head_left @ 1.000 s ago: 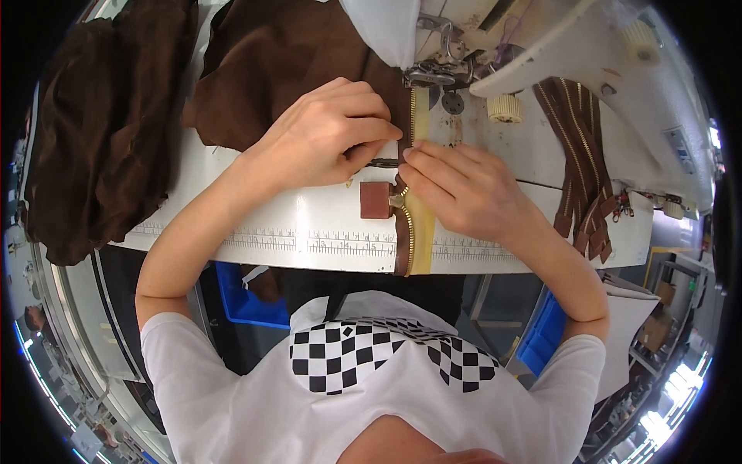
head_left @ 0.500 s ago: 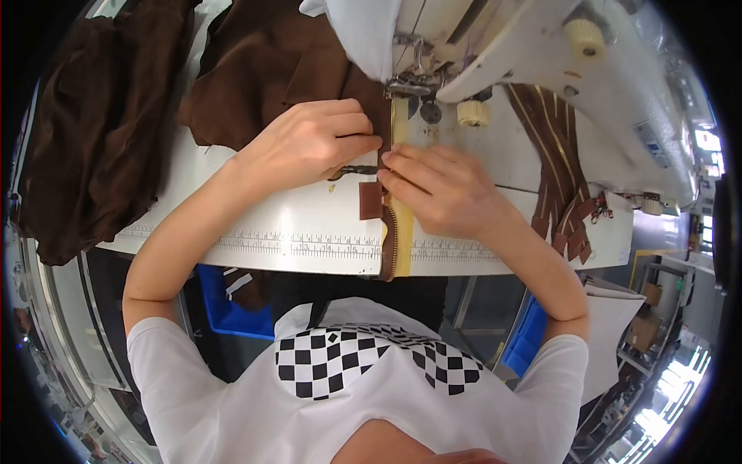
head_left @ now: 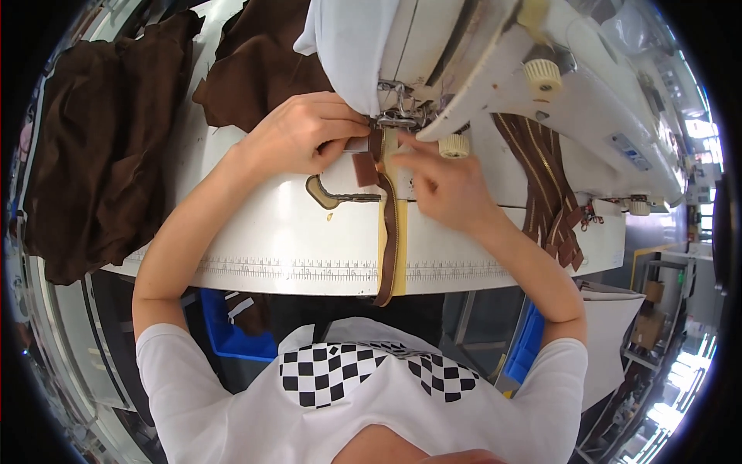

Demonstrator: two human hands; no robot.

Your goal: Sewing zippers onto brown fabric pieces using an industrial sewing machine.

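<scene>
Your zipper strip [head_left: 389, 247] hangs over the near edge of the table [head_left: 456, 240], white surface spreading either side. Your left hand [head_left: 305, 131] has bent fingers, your right hand [head_left: 454, 189] is half-curled; I can't tell what either grips. The sewing machine [head_left: 595, 112] crowds far right; 2 brown cloths [head_left: 108, 147] lie left.

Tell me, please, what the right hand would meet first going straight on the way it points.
The right hand would probably meet the zipper, just to its left; blur leaves depth unclear.
</scene>
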